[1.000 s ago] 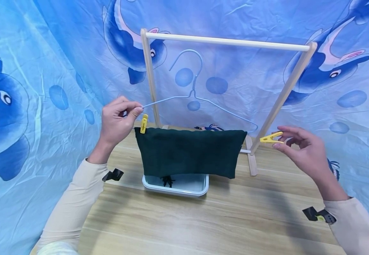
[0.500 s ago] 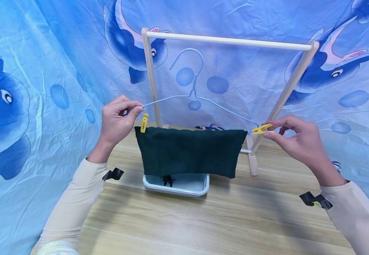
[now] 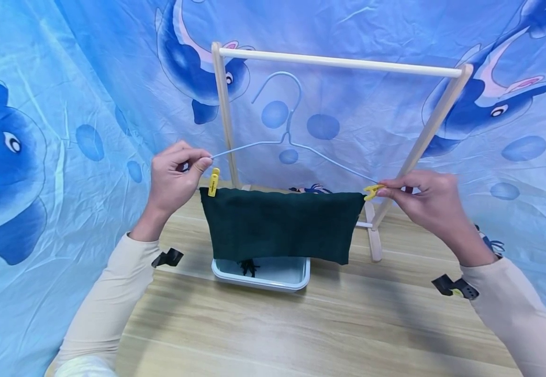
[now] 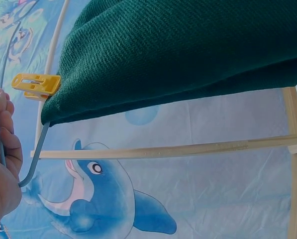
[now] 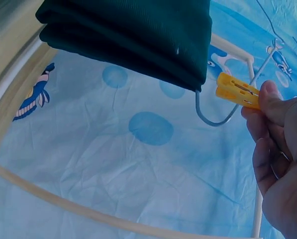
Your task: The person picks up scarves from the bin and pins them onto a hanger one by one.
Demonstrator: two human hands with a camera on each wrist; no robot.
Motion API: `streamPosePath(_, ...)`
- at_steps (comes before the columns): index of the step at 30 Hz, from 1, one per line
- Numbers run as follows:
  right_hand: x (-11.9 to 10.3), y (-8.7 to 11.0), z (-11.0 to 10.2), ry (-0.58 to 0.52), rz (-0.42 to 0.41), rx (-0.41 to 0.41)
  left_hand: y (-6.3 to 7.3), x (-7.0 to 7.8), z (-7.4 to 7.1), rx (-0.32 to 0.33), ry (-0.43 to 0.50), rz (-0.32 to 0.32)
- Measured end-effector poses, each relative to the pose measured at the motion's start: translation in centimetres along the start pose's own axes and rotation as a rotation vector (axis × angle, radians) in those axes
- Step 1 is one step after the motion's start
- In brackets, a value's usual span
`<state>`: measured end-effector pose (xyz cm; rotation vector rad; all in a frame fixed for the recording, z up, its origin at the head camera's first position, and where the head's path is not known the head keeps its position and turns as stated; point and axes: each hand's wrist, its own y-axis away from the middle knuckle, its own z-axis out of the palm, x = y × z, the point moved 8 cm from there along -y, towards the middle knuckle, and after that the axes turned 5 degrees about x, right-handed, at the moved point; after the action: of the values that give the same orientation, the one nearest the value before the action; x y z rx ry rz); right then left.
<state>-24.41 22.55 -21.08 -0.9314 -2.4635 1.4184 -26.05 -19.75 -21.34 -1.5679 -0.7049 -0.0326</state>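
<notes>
A dark green cloth [image 3: 282,225] hangs folded over the lower bar of a light blue wire hanger [image 3: 288,125]. My left hand [image 3: 178,170] grips the hanger's left end. A yellow clothespin [image 3: 213,182] is clipped to the cloth's upper left corner, also plain in the left wrist view [image 4: 39,84]. With thumb and fingers my right hand [image 3: 425,201] pinches a second yellow clothespin [image 5: 238,90] by its handles. In the head view that clothespin's tips overlap the cloth's upper right corner; the right wrist view shows them just beside the cloth's edge, near the hanger's bend.
Behind the hanger stands a wooden rack with a white top rail [image 3: 338,61]. Below the cloth, a pale blue basin [image 3: 263,283] with a dark stringy item [image 3: 249,268] in it sits on the wood-grain table [image 3: 263,335]. A dolphin-print curtain [image 3: 89,78] surrounds the table.
My right hand has moved left with the clothespin, from beside the rack's right post to the cloth's upper right corner. The left hand and hanger have stayed nearly still.
</notes>
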Motion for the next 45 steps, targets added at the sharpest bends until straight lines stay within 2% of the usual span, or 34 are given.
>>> streamPosePath(6, -0.4, -0.1, 0.7, 0.042, -0.074, -0.037, 0.0, 0.2, 0.0, -0.001, -0.005, 0.003)
streamPosePath(10, -0.9, -0.1, 1.2, 0.043, -0.103, -0.03, 0.0, 0.3, 0.0, -0.006, -0.005, 0.008)
streamPosePath(14, -1.3, -0.2, 1.7, 0.045, -0.146, -0.023, 0.1, 0.4, 0.0, -0.013, 0.003, 0.024)
streamPosePath(19, -1.6, -0.1, 2.4, 0.093, -0.208, -0.054, 0.3, 0.6, 0.1, -0.018, 0.015, 0.053)
streamPosePath(23, -1.8, 0.1, 2.8, 0.108, -0.224, -0.071, 0.5, 0.8, 0.1, -0.017, 0.02, 0.064)
streamPosePath(32, -1.5, 0.2, 3.3, 0.123, -0.151, -0.126, 0.7, 0.6, -0.1, -0.021, 0.02, 0.051)
streamPosePath(45, -0.9, 0.7, 2.7, 0.08, -0.056, -0.027, 0.7, 0.0, 0.3, -0.086, -0.003, 0.022)
